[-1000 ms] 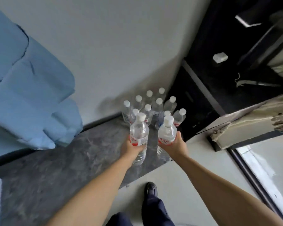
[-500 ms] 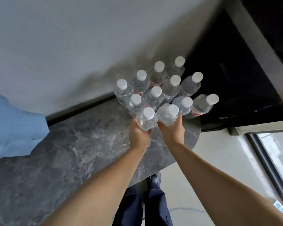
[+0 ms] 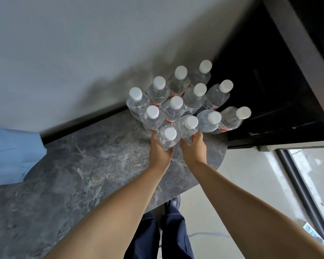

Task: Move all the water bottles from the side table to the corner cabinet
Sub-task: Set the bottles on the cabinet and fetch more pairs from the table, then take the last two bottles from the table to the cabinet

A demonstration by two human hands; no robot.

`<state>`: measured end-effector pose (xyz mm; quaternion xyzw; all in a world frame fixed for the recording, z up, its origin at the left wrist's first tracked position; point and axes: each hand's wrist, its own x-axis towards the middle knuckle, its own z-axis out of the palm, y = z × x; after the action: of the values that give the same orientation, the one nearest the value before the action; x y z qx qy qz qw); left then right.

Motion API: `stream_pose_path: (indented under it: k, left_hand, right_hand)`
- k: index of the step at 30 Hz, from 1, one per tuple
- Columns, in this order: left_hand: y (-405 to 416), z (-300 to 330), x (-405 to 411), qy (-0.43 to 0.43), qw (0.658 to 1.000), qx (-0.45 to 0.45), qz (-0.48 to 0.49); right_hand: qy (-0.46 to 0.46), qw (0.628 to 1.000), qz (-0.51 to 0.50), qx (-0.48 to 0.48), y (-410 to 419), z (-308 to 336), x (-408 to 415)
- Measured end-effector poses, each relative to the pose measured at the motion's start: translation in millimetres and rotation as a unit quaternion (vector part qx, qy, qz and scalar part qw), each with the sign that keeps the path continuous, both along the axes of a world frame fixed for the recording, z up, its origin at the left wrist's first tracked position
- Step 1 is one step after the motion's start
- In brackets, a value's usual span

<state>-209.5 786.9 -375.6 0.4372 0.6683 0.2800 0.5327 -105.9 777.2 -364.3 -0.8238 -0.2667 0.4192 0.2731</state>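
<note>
clear plastic bottles [image 3: 173,109], white round caps, crowd veined grey marble top [image 3: 86,165].

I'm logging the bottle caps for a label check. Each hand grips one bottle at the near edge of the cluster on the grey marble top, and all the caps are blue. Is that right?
Not quite: the caps are white, not blue, as the head view shows. The rest holds: the left hand grips one bottle, the right hand grips another bottle, at the near edge of the cluster on the grey marble top.

A plain grey-white wall [image 3: 82,43] meets a black cabinet unit [image 3: 269,90] in the corner. Pale floor [image 3: 251,174] runs beside a dark-framed window [image 3: 303,193]; light-blue fabric [image 3: 9,152] lies left.
</note>
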Motion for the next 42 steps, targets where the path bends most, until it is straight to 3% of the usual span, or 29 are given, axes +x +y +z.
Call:
stream_pose_path:
  k: [5, 11, 20, 25, 29, 37, 42]
  left_hand:
    - [-0.4, 30.9, -13.6, -0.008, 0.999, -0.024, -0.036]
    - [7.2, 107.9, -31.8, 0.079, 0.994, -0.002, -0.08]
    - [23.5, 238.0, -47.9, 0.18, 0.958, 0.181, -0.13]
    - [15.0, 281.0, -77.8, 0.288, 0.915, 0.208, -0.193]
    - [-5.2, 302.3, -116.8, 0.368, 0.885, 0.226, -0.171]
    - [-98.8, 308.7, -186.9, 0.425, 0.898, 0.115, 0.015]
    - [-206.1, 305.3, -242.7, 0.459, 0.875, 0.057, 0.141]
  right_hand:
    - [0.005, 1.0, 0.006, -0.016, 0.6, 34.2, -2.1]
    - [-0.034, 0.998, 0.056, 0.007, -7.5, 110.2, 3.7]
    - [-0.164, 0.956, 0.241, 0.031, 11.3, 234.9, 19.3]
    - [-0.264, 0.889, 0.37, 0.062, 25.7, 278.3, 1.3]
    - [-0.306, 0.824, 0.467, 0.093, 34.5, 297.9, -30.7]
    - [-0.296, 0.667, 0.665, 0.161, 18.1, 301.6, -130.9]
    - [-0.261, 0.575, 0.755, 0.177, -36.9, 296.5, -215.6]
